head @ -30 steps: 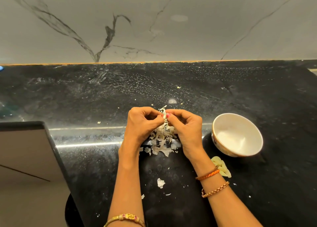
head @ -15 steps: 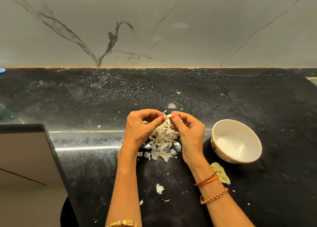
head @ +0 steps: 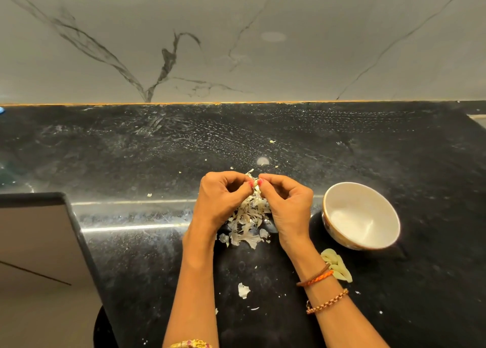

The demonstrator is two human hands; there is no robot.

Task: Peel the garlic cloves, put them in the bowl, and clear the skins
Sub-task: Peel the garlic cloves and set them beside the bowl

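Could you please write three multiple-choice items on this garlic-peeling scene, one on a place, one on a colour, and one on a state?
1. Where do the peeled cloves lie?
A. In the bowl
B. On the counter, on the near side of the bowl
C. On top of the skin pile

2. What colour is the inside of the bowl?
A. White
B. Blue
C. Black

3. What are the hands doing?
A. Resting flat
B. Lifting the bowl
C. Both pinching a clove above the skin pile

Answers: 1 B, they lie on the dark counter outside the rim. 2 A, its hollow shows white. 3 C, the left hand and right hand meet fingertip to fingertip on the clove.
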